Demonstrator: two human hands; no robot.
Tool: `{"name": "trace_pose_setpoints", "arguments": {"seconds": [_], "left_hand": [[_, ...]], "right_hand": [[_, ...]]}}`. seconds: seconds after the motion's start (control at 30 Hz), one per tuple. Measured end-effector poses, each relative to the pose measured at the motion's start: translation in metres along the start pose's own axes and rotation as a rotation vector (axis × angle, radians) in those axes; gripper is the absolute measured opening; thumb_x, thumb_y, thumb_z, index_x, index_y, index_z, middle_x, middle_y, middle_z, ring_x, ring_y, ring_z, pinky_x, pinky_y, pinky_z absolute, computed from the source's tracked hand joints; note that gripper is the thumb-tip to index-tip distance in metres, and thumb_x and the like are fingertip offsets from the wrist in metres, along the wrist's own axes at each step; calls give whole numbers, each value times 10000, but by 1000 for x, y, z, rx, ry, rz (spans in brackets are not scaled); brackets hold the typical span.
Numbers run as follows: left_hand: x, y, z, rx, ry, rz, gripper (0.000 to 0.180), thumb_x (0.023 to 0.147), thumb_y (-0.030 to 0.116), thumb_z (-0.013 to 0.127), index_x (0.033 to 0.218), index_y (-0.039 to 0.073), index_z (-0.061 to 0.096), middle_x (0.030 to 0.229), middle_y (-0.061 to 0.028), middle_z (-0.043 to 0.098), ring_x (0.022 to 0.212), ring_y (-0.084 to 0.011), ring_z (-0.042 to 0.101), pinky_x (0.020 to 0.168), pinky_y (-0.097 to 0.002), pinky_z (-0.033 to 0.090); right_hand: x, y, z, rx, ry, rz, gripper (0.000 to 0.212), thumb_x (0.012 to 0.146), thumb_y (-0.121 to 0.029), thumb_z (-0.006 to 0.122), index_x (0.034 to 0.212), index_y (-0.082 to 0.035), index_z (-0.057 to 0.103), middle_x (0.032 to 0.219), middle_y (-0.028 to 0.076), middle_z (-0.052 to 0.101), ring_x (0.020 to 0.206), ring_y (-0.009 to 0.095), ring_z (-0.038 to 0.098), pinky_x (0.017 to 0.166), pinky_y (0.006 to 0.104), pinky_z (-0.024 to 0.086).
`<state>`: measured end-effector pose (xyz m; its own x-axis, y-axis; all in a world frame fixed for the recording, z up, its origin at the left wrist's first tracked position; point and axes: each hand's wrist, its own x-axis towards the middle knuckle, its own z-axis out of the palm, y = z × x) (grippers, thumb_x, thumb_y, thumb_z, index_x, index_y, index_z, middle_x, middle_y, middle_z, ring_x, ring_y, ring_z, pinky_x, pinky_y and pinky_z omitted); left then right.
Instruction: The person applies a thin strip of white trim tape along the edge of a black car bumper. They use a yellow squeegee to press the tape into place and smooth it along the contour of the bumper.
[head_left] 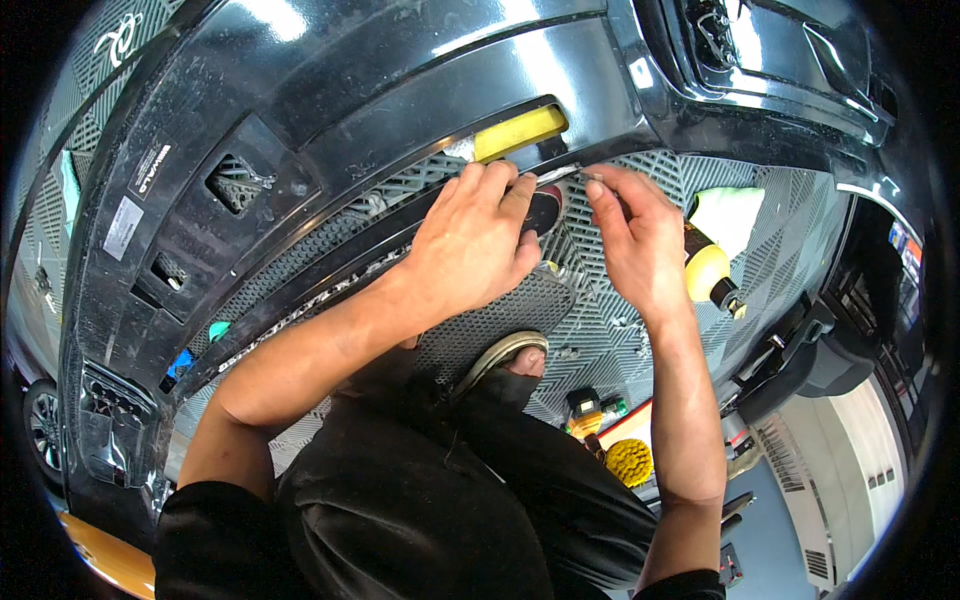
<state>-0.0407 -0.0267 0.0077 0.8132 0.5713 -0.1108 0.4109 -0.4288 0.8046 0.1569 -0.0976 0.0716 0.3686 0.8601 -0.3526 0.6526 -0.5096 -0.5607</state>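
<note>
A thin silvery strip point(559, 174), pinched by the right hand point(642, 235), extends toward the left hand point(468, 240), fingers curled, grip unclear.

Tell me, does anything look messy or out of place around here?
Yes: a few small, pale scraps lie loose on the grey, ridged floor tiles, right of the pale-edged shoe. They look like stray litter.

We're up on the head cam, L fisheye, looking steeply down over the wearer point(400, 510); L hand point(470, 240) and R hand point(645, 245) sit close, approx ctr, w/ floor point(800, 210) farther off.
</note>
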Motion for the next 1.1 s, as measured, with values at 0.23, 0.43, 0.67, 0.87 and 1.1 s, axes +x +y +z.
{"name": "trace_pose_setpoints", "arguments": {"seconds": [0.23,0.43,0.67,0.87,1.1], "left_hand": [[-15,-13,-6,-48,49,-1,517,868,118,786,1334,-77,677,1312,-195,633,1176,-373,624,1052,-454,532],[-37,-23,-19,-83,61,-3,484,859,81,792,1317,-43,696,1311,-175,650,1154,-376,644,1023,-458,548],[-38,-22,-21,-97,67,-11,422,862,101,777,1255,-41,716,1280,-168,649,1152,-344,638,1043,-446,534],[-39,-25,-17,-140,85,-12,436,846,59,803,1259,-43,707,1293,-162,655,1157,-363,636,1024,-454,546],[-38,-24,-17,-144,90,-29,423,844,50,803,1248,-38,713,1286,-157,660,1164,-357,639,1018,-452,550]], "right_hand": [[9,0,4,-137,-21,-178,217,1012,-32,694,1212,-35,777,1076,164,713,935,335,728,818,416,587],[14,5,6,-245,-68,-313,302,968,30,709,1251,-59,766,1130,141,681,952,328,735,818,424,605],[18,7,12,-290,-137,-372,412,875,44,721,1262,-89,768,1184,105,668,1036,320,711,875,438,605],[20,11,21,-360,-165,-505,475,799,15,722,1257,-102,774,1178,73,680,1070,291,674,934,429,580],[20,12,24,-405,-193,-565,467,801,-15,732,1259,-96,770,1172,60,674,1091,286,656,956,433,568]]}}
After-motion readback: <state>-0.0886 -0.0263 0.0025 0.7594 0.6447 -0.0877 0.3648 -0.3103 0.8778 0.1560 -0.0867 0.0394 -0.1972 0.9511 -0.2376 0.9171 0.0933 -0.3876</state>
